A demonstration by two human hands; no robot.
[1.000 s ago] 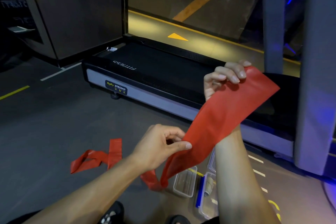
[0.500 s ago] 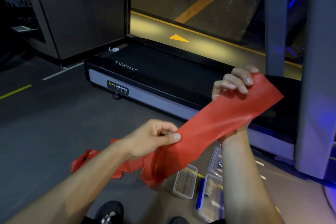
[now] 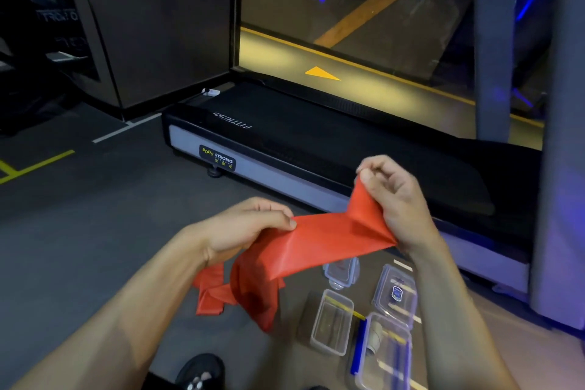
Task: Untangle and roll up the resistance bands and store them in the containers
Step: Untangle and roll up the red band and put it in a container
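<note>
A person looks down at their own two bare forearms, raised above a dark gym floor (image 3: 79,231). Between the hands stretches a flat red resistance band (image 3: 319,244), held up in the air in the middle of the view. The left hand (image 3: 250,225) grips the band's left part, fingers curled over it and the thumb pressed against its upper edge. The right hand (image 3: 392,199), a little higher, pinches a raised corner of the band between thumb and fingertips, with the other fingers curled, and the band's right end drapes across the heel of that hand. From the left hand the rest of the band hangs down in loose, twisted folds, and its tail lies on the floor just below the left wrist. On the floor under the right forearm sit several clear plastic containers (image 3: 332,323), close together; one nearest the viewer has a blue clip (image 3: 357,348) along its side and something pale and rolled inside, though what it is cannot be told. Another container (image 3: 395,291) carries a small blue label. Beyond the hands, along the far side of the floor, stands a black treadmill (image 3: 285,136) with a grey side rail and a "BODY STRONG" badge. The toe of a dark shoe (image 3: 199,370) shows at the bottom edge.
</note>
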